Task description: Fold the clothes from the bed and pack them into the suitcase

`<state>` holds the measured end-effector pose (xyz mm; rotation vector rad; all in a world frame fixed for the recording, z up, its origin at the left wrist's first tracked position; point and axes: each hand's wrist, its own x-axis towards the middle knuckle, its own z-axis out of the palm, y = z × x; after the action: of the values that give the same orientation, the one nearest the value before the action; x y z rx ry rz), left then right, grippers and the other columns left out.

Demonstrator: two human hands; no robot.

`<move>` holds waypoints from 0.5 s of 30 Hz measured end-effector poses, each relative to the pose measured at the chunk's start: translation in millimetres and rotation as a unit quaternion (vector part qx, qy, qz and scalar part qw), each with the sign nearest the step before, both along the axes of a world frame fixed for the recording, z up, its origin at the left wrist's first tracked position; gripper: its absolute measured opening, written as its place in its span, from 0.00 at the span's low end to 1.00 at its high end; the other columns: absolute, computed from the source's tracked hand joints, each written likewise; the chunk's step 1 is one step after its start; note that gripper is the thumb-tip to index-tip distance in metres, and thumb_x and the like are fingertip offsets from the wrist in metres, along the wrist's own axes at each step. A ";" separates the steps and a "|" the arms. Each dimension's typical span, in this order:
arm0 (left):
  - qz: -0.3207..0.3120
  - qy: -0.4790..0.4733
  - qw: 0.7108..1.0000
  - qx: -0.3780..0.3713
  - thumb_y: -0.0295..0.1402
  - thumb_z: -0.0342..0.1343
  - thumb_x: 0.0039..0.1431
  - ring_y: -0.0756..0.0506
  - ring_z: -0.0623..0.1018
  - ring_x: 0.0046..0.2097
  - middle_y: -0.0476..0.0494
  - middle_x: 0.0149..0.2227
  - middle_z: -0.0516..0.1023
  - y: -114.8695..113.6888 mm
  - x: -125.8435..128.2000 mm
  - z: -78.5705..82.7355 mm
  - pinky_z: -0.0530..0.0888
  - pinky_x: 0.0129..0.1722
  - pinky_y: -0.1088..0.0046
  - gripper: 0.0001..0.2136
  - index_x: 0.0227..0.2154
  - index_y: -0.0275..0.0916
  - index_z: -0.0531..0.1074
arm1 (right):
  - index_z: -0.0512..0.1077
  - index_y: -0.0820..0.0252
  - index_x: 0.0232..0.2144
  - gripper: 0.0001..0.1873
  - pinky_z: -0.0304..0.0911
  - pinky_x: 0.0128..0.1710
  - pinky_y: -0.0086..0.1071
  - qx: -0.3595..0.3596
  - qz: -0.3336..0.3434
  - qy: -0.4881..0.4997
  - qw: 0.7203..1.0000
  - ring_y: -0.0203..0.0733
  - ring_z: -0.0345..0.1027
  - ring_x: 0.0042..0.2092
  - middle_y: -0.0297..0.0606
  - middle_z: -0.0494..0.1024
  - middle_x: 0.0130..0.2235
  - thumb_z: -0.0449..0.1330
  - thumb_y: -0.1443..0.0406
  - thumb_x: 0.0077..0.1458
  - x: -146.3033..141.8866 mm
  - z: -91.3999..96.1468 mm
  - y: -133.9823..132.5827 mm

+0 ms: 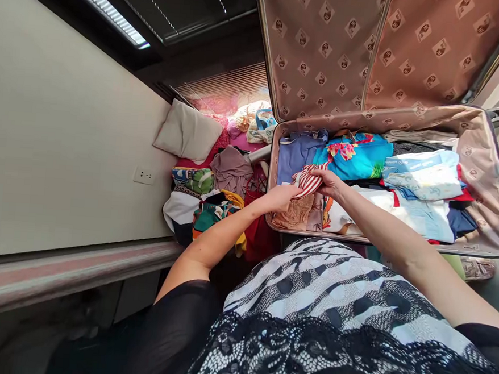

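Between my two hands is a small folded red-and-white striped cloth (308, 181), over the left end of an open suitcase (485, 169). My left hand (283, 198) grips its lower left edge, fingers closed. On its right side my right hand (329, 183) pinches the cloth. Beneath and around it in the suitcase are a folded purple-blue garment (296, 156), a brown lace garment (292, 214) and a bright blue flowered garment (356, 157). Further right lie folded white and pale blue clothes (423, 173). What kind of item the striped cloth is, I cannot tell.
The patterned suitcase lid (327, 50) stands raised at the back. Left of the suitcase are a pale cushion (189, 131), a mauve cloth (231, 168) and a pile of mixed clothes (213, 216). A white panel with a socket (144, 175) borders the left side.
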<state>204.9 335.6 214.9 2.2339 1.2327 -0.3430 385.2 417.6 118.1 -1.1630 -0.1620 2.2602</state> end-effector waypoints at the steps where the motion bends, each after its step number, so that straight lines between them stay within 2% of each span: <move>1: 0.014 0.020 1.000 0.012 0.16 0.53 0.56 0.37 0.82 0.54 0.33 0.54 0.82 -11.8 2.7 4.9 0.77 0.55 0.64 0.30 0.61 0.37 0.75 | 0.74 0.62 0.48 0.23 0.79 0.55 0.46 0.010 -0.013 -0.017 1.000 0.45 0.81 0.41 0.39 0.84 0.39 0.60 0.79 0.50 -6.2 0.7 -6.8; 4: 0.059 0.064 0.994 0.060 0.17 0.52 0.60 0.36 0.80 0.59 0.31 0.60 0.77 -39.6 6.6 23.4 0.78 0.56 0.62 0.33 0.69 0.38 0.68 | 0.75 0.63 0.44 0.26 0.79 0.56 0.43 0.055 -0.048 -0.014 0.997 0.43 0.81 0.41 0.38 0.84 0.38 0.58 0.82 0.41 -20.0 9.3 -21.5; 7: 0.076 0.072 0.990 0.092 0.19 0.48 0.65 0.37 0.78 0.61 0.34 0.62 0.76 -55.4 7.6 36.5 0.77 0.58 0.63 0.31 0.70 0.40 0.66 | 0.73 0.61 0.40 0.24 0.79 0.56 0.45 0.098 -0.040 0.007 0.994 0.46 0.81 0.44 0.37 0.83 0.37 0.59 0.81 0.39 -16.2 22.7 -25.9; 10: 0.086 0.044 0.987 0.125 0.20 0.46 0.68 0.39 0.78 0.60 0.35 0.62 0.77 -56.0 10.0 38.0 0.76 0.60 0.64 0.29 0.69 0.41 0.67 | 0.72 0.58 0.40 0.22 0.79 0.56 0.47 0.136 -0.026 0.000 0.990 0.47 0.80 0.45 0.35 0.82 0.36 0.62 0.79 0.40 9.5 33.3 -23.9; 13: 0.083 0.002 0.982 0.168 0.21 0.45 0.69 0.40 0.78 0.59 0.36 0.62 0.77 -42.8 20.8 33.9 0.74 0.62 0.65 0.28 0.70 0.42 0.67 | 0.72 0.57 0.42 0.22 0.79 0.56 0.48 0.157 -0.043 -0.034 0.986 0.46 0.79 0.46 0.35 0.82 0.38 0.64 0.76 0.42 49.4 39.1 -21.0; 15: 0.054 -0.026 0.981 0.187 0.21 0.44 0.70 0.40 0.78 0.60 0.36 0.63 0.77 -31.4 36.2 29.6 0.73 0.63 0.64 0.27 0.69 0.42 0.68 | 0.72 0.57 0.42 0.22 0.79 0.56 0.47 0.169 -0.063 -0.072 0.981 0.47 0.79 0.47 0.36 0.83 0.40 0.65 0.75 0.43 79.5 40.5 -22.8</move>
<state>241.1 304.1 244.5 2.4516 1.4832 -0.0071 464.7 394.7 158.6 -1.1166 -0.4945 1.9444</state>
